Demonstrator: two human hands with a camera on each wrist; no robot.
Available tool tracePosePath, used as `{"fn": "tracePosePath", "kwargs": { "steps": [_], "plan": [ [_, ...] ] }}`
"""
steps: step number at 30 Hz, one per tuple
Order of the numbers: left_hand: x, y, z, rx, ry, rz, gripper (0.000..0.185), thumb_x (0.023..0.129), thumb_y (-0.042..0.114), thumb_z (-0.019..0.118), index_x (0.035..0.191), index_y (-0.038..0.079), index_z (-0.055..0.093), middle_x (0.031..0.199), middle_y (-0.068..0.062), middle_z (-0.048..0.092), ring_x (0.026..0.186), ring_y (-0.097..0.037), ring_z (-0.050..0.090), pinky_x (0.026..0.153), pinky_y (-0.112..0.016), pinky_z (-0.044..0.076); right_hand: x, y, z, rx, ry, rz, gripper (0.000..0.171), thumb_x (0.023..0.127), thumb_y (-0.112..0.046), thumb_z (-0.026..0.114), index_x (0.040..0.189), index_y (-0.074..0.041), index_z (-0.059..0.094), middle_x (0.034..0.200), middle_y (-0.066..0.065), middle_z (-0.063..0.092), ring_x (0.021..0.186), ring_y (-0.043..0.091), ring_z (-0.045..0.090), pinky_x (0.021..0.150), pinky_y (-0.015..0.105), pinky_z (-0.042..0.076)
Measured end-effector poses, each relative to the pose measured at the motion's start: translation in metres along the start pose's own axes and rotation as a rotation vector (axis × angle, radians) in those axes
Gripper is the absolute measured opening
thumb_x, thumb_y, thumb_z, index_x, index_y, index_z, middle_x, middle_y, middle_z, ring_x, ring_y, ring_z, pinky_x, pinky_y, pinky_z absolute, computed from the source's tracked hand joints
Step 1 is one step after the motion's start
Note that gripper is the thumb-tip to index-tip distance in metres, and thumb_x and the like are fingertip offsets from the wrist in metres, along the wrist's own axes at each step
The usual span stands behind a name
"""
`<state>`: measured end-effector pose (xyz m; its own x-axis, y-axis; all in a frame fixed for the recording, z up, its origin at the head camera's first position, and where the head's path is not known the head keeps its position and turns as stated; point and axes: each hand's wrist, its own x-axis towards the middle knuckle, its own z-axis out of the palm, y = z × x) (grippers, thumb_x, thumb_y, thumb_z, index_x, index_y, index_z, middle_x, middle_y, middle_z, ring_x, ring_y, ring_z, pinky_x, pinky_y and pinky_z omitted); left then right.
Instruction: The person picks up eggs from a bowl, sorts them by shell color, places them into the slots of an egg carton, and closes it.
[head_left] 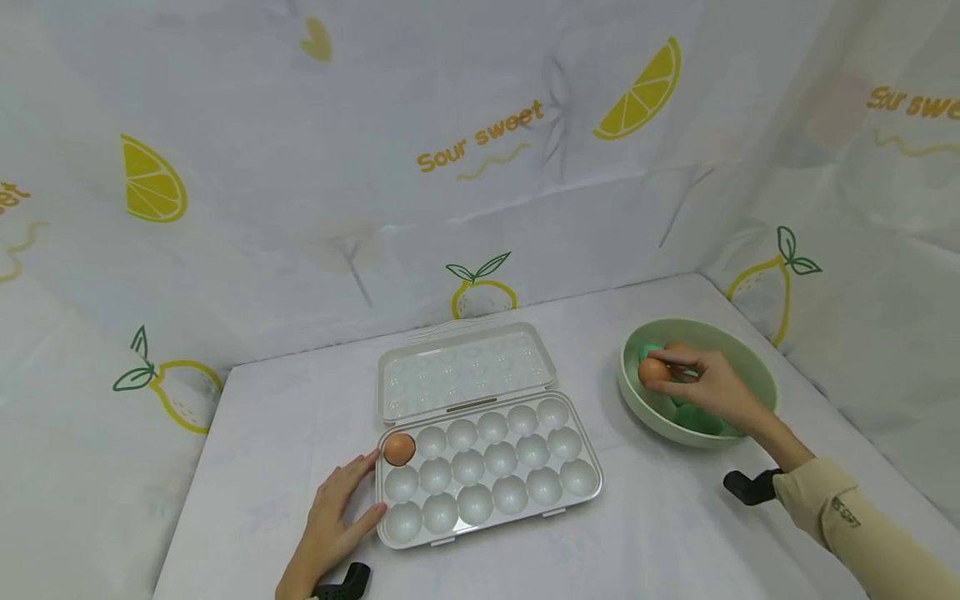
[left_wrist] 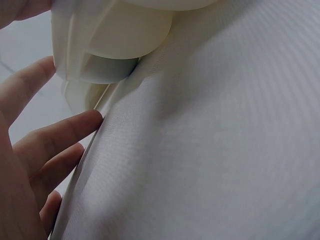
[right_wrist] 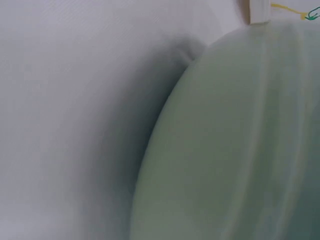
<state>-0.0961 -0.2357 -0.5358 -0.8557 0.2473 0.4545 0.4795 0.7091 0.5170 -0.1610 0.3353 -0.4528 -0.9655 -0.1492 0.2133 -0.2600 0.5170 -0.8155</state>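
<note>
An open white plastic egg box point(head_left: 500, 460) lies on the table, with one brown egg point(head_left: 399, 450) in the back-left cup. My left hand point(head_left: 333, 508) rests at the box's left edge, thumb and fingers spread. In the left wrist view, fingers point(left_wrist: 60, 135) lie loosely extended beside the egg box point(left_wrist: 75, 35). Over the light green bowl point(head_left: 633, 400), my right hand point(head_left: 712, 387) pinches another brown egg point(head_left: 652, 372) between thumb and fingertips. Green egg-shaped items point(head_left: 697, 419) sit inside the bowl, partly hidden by that hand. The right wrist view shows only the bowl's outside point(right_wrist: 210, 150).
The box's lid point(head_left: 465, 372) lies folded back behind the cups. A white cloth point(head_left: 285, 433) covers the table. Behind it hangs a lemon-print curtain point(head_left: 300, 250), which continues along the right side. Each wrist wears a black device point(head_left: 750, 487).
</note>
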Motion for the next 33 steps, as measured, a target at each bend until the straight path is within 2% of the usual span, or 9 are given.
{"fn": "tracePosePath", "kwargs": {
  "steps": [3, 6, 9, 15, 22, 26, 33],
  "plan": [
    [0.000, 0.000, 0.001, -0.003, 0.005, 0.005, 0.073, 0.075, 0.019, 0.082, 0.144, 0.020, 0.059, 0.136, -0.010, 0.069, 0.127, -0.032, 0.056, 0.105, -0.053, 0.035, 0.002, -0.006, 0.001, 0.092, 0.033, 0.034, 0.054, 0.089, -0.007, 0.078, 0.136, 0.011, 0.058, 0.120, -0.026, 0.064, 0.107, -0.017, 0.062, 0.090, 0.006, 0.054],
    [0.000, -0.001, 0.001, -0.007, 0.009, 0.013, 0.073, 0.075, 0.018, 0.082, 0.144, 0.020, 0.059, 0.137, -0.010, 0.068, 0.127, -0.032, 0.056, 0.106, -0.050, 0.033, 0.004, -0.013, 0.002, 0.134, 0.062, 0.045, 0.055, 0.092, -0.007, 0.075, 0.140, 0.010, 0.055, 0.121, -0.031, 0.064, 0.111, -0.017, 0.060, 0.095, 0.004, 0.050],
    [-0.001, -0.001, 0.002, -0.012, 0.007, 0.013, 0.073, 0.076, 0.018, 0.082, 0.145, 0.021, 0.059, 0.138, -0.009, 0.068, 0.128, -0.031, 0.056, 0.106, -0.048, 0.032, 0.006, -0.019, 0.003, 0.135, 0.086, 0.042, 0.054, 0.092, -0.008, 0.075, 0.140, 0.009, 0.056, 0.122, -0.030, 0.064, 0.113, -0.016, 0.059, 0.097, 0.002, 0.047],
    [-0.001, -0.001, 0.001, -0.015, 0.001, -0.004, 0.073, 0.076, 0.019, 0.082, 0.145, 0.022, 0.058, 0.138, -0.008, 0.068, 0.129, -0.029, 0.055, 0.106, -0.050, 0.033, 0.013, -0.029, 0.011, 0.172, 0.110, 0.045, 0.053, 0.089, -0.007, 0.078, 0.136, 0.009, 0.060, 0.117, -0.027, 0.067, 0.108, -0.012, 0.063, 0.093, 0.005, 0.052],
    [0.000, 0.000, 0.000, -0.014, -0.023, -0.026, 0.072, 0.078, 0.020, 0.081, 0.146, 0.023, 0.057, 0.139, -0.009, 0.067, 0.129, -0.035, 0.055, 0.107, -0.057, 0.034, 0.023, -0.038, 0.027, 0.351, 0.130, 0.007, 0.050, 0.084, 0.006, 0.078, 0.131, 0.009, 0.064, 0.117, -0.017, 0.071, 0.105, -0.003, 0.069, 0.090, 0.014, 0.058],
    [0.000, 0.000, -0.001, -0.014, -0.024, -0.030, 0.072, 0.079, 0.020, 0.081, 0.146, 0.023, 0.057, 0.139, -0.009, 0.067, 0.129, -0.035, 0.055, 0.107, -0.056, 0.034, 0.029, -0.044, 0.037, 0.400, 0.125, 0.004, 0.052, 0.081, 0.008, 0.080, 0.129, 0.013, 0.062, 0.116, -0.016, 0.073, 0.105, -0.003, 0.070, 0.090, 0.016, 0.058],
    [-0.001, 0.000, -0.001, -0.013, -0.033, -0.047, 0.072, 0.079, 0.021, 0.081, 0.147, 0.025, 0.057, 0.139, -0.007, 0.067, 0.130, -0.031, 0.054, 0.107, -0.055, 0.034, 0.040, -0.056, 0.060, 0.411, 0.065, 0.003, 0.050, 0.083, 0.005, 0.080, 0.130, 0.008, 0.065, 0.118, -0.016, 0.070, 0.111, -0.005, 0.066, 0.096, 0.013, 0.055]
  ]
}}
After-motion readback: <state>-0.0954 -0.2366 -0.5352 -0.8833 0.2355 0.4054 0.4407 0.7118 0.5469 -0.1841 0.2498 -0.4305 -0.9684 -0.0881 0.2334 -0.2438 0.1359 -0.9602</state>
